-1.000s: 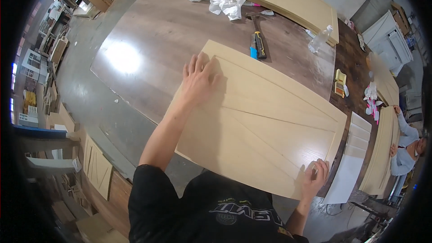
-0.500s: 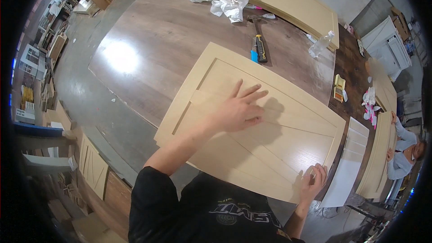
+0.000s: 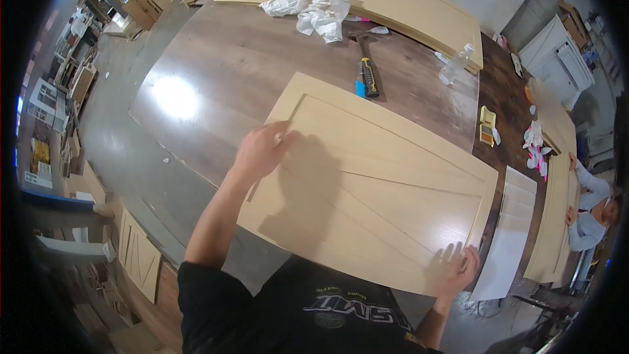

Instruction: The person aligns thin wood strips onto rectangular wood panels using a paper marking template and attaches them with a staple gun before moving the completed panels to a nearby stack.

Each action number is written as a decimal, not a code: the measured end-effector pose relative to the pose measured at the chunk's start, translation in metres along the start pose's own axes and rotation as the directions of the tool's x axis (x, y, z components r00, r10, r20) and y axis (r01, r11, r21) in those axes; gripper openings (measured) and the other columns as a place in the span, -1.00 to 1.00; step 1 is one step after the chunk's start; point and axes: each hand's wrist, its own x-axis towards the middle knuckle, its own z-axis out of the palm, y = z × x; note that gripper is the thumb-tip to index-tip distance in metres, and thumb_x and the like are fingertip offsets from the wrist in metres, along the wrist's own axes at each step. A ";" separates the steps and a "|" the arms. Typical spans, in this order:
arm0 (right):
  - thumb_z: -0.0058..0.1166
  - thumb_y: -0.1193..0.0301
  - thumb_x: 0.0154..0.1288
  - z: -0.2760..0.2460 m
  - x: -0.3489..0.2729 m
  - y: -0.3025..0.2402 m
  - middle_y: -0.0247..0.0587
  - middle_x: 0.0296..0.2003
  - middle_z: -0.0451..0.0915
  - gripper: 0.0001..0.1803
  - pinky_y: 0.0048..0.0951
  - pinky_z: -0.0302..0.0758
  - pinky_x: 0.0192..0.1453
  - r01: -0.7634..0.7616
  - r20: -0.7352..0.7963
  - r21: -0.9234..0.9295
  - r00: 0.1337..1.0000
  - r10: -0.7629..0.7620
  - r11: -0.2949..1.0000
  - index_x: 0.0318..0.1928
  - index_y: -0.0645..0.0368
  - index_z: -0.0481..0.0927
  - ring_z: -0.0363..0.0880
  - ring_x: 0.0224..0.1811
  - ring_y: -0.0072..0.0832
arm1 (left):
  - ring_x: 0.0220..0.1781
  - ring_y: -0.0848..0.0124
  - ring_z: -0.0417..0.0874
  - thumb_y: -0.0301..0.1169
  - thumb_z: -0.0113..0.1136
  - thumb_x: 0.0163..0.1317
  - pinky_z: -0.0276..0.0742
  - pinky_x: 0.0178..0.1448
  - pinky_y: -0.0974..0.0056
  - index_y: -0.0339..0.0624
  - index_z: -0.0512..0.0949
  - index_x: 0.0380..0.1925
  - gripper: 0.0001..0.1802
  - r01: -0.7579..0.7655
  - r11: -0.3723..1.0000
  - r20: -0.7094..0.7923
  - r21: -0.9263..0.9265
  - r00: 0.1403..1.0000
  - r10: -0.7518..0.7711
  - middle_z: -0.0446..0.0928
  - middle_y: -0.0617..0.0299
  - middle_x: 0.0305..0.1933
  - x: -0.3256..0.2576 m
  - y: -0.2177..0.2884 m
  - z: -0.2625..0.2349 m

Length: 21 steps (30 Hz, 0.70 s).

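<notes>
A cream-coloured cabinet door panel [image 3: 386, 157], with a recessed centre and thin diagonal grooves, lies tilted across the near side of the table, its near edge by my body. My left hand [image 3: 262, 151] is over the panel's left frame, fingers loosely bent and apart; a shadow falls on the panel beside it. Whether its fingertips touch the wood I cannot tell. At the panel's near right corner is my right hand [image 3: 458, 269], fingers spread and slightly curved, the palm beside the edge.
Beyond the panel, a hammer [image 3: 367, 69], crumpled white wrapping [image 3: 318, 10] and a clear bottle [image 3: 457, 65] rest on the brown table [image 3: 216, 72]. More cream panels [image 3: 419, 13] lie at the back. White strips [image 3: 511, 236] lie to the right, where a co-worker [image 3: 590, 210] handles another panel.
My left hand has moved left from the panel's middle to its left frame. My right hand's fingers have loosened and spread at the corner. The panel sits slightly lower and further left in view.
</notes>
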 end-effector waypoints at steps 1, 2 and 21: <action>0.22 0.41 0.44 -0.003 -0.003 0.006 0.02 0.27 0.55 -0.64 -0.09 0.43 0.46 -0.150 -0.047 0.007 0.988 0.150 0.989 0.17 0.31 0.61 0.48 0.39 -0.10 | 0.47 -0.09 0.43 -0.16 0.25 0.42 0.50 0.36 -0.07 0.01 0.49 0.39 -0.43 -0.124 0.982 -0.191 0.145 0.970 0.151 0.41 0.02 0.50 -0.014 -0.027 0.013; 0.21 0.45 0.46 -0.006 -0.005 0.014 0.04 0.32 0.49 -0.61 -0.15 0.48 0.42 -0.298 -0.092 0.021 0.950 0.299 0.954 0.21 0.34 0.58 0.49 0.37 -0.13 | 0.47 -0.11 0.43 -0.21 0.30 0.38 0.50 0.37 -0.07 -0.01 0.52 0.36 -0.44 -0.215 0.927 -0.347 0.306 0.882 0.319 0.44 0.02 0.47 -0.029 -0.054 0.029; 0.26 0.35 0.36 -0.144 0.057 0.019 -0.07 -0.07 0.76 -0.47 -0.25 0.65 0.03 -0.561 0.425 0.040 0.759 0.494 0.827 0.32 0.19 0.60 0.73 -0.12 -0.33 | -0.01 0.29 0.65 -0.19 0.28 0.39 0.55 0.21 0.19 -0.26 0.62 0.27 -0.46 0.018 0.940 -0.216 -0.340 0.971 -0.097 0.70 0.12 -0.05 -0.163 -0.103 -0.016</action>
